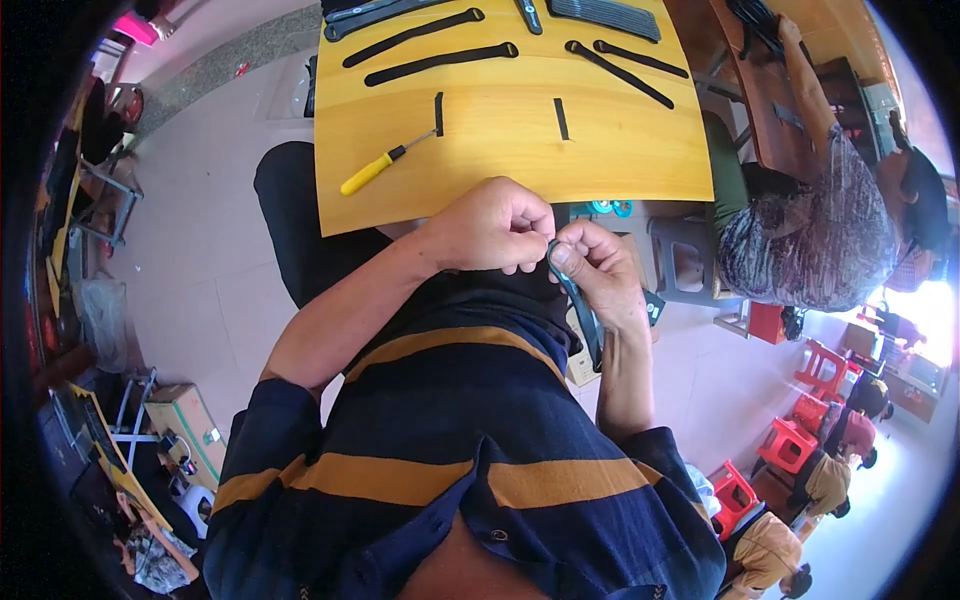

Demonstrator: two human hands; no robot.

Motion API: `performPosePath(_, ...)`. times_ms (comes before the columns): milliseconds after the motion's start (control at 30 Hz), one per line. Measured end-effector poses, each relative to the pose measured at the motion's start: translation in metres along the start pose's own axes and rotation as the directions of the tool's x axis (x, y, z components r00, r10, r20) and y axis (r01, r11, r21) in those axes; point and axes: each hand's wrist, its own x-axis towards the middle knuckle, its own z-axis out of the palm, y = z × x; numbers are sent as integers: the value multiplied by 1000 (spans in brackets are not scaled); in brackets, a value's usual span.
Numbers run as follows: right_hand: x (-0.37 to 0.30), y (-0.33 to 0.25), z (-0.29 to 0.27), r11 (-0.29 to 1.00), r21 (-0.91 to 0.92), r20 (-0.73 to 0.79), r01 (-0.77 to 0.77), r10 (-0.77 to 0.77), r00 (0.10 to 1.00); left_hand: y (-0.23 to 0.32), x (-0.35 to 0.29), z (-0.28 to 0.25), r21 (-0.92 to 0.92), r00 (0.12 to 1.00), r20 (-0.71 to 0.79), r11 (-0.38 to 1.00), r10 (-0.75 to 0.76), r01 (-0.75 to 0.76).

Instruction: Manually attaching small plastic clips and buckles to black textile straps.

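Striped dark shirt (400, 395) closest, mustard bands across it. Just beyond, both hands meet between body and table edge. Right hand (603, 272): narrow, thumb and forefinger closed on one dark strap (583, 312) near its upper end, the rest hanging along the palm and wrist. Left hand (497, 225): fingers curled in, tips beside that same end; cannot tell whether they grip it. Held close to the body, probably so both sets of fingertips can work at one small spot.

Yellow table (500, 185) next. One screwdriver (370, 173), yellow grip toward the person, presumably for an easy reach; its tip lies by the left of two short black marks (561, 119). The pair, spaced apart, may serve as placement guides.

Farther: single straps (440, 64), five counted: two on the left, two on the right, one at mid far edge. Spread separately, perhaps for picking up one by one. Two piles at the far side: left pile (380, 14), right stack (605, 17); layers too tight to count.

Off right, one co-worker (815, 230), a hand on a dark bundle (757, 22) at another table. Well beyond, red stools (787, 443), at least three.
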Motion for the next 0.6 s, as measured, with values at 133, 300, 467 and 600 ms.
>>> performPosePath(133,1,3,0,999,36,39,-32,31,999,-10,0,-4,32,998,33,998,58,-59)
performPosePath(300,3,14,4,995,75,54,-68,64,996,-24,0,-6,27,999,33,999,41,-42)
performPosePath(467,1,52,13,1000,-3,-100,3,-4,995,-69,-1,-5,384,966,-57,899,252,-212)
performPosePath(600,-7,67,31,981,-188,-258,41,-90,962,-77,-11,1,96,992,-128,995,11,2)
